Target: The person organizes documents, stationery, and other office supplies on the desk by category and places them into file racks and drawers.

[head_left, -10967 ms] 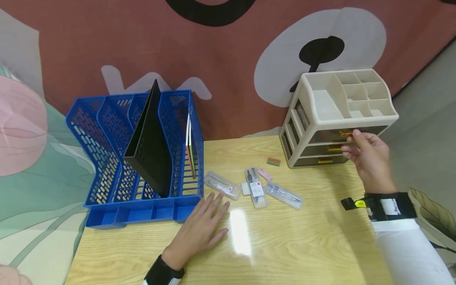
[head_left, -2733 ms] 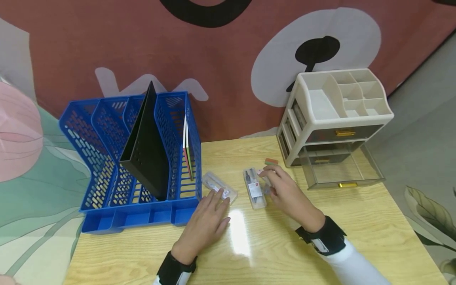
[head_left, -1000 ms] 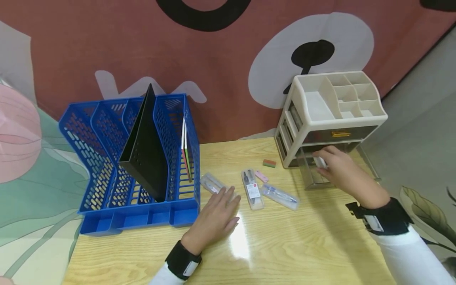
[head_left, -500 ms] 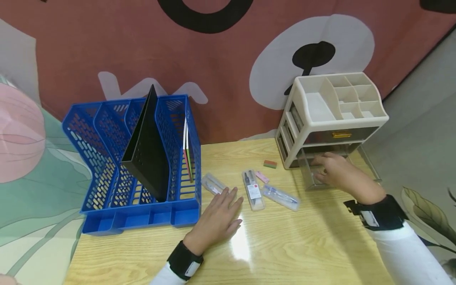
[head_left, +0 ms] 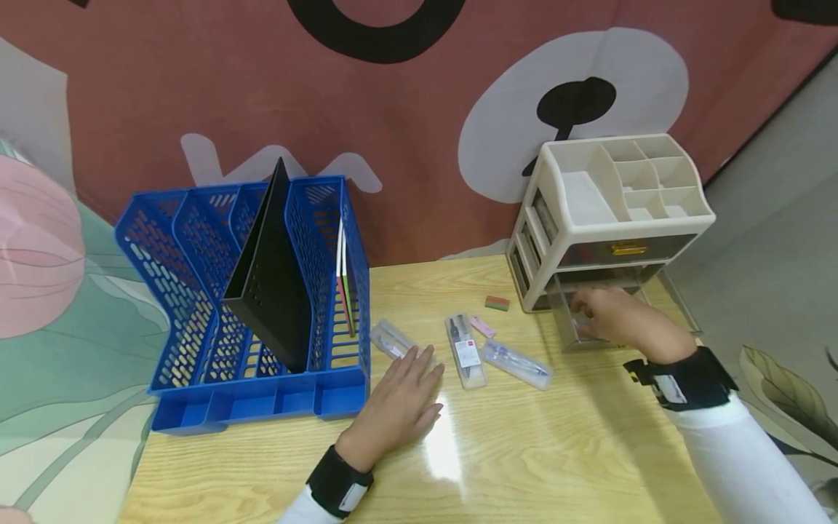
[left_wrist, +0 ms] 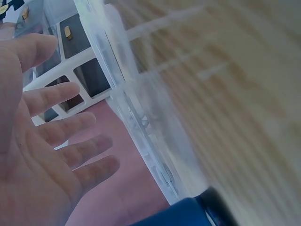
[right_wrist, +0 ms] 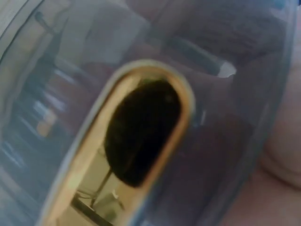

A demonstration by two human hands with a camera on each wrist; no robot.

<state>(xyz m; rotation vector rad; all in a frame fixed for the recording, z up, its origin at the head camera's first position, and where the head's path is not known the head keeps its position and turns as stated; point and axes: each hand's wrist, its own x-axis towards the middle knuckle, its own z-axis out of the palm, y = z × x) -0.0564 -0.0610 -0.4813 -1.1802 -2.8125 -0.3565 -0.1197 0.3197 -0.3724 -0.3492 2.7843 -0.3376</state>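
Closest to me on the head feed are two white sleeves with black wristbands, laid over a wood-grain table. Past the nearer band I see the left hand, released, its fingers straight and slightly spread, grasping nothing. Its fingertips overlap the near end of a clear case; I can't tell from here whether they touch it. My left wrist feed shows the same straight fingers beside the clear plastic.

Just right of that, I have a labelled case with dark tools inside, then a slanted case with bluish contents. A pink block lies just beyond them, and an orange-and-green block a little farther back.

Over on the right, the right hand is down inside a pulled-out transparent drawer, fingers bent; I can't tell whether it is grasping anything. On my right wrist feed the drawer's gold handle fills the middle, blurred, with skin showing past its right side.

That drawer sits directly below the closed top one of a white cabinet. At the far left stands a blue rack with a black folder leaning in it and thin booklets in the rightmost slot. Behind everything hangs a reddish cloth.
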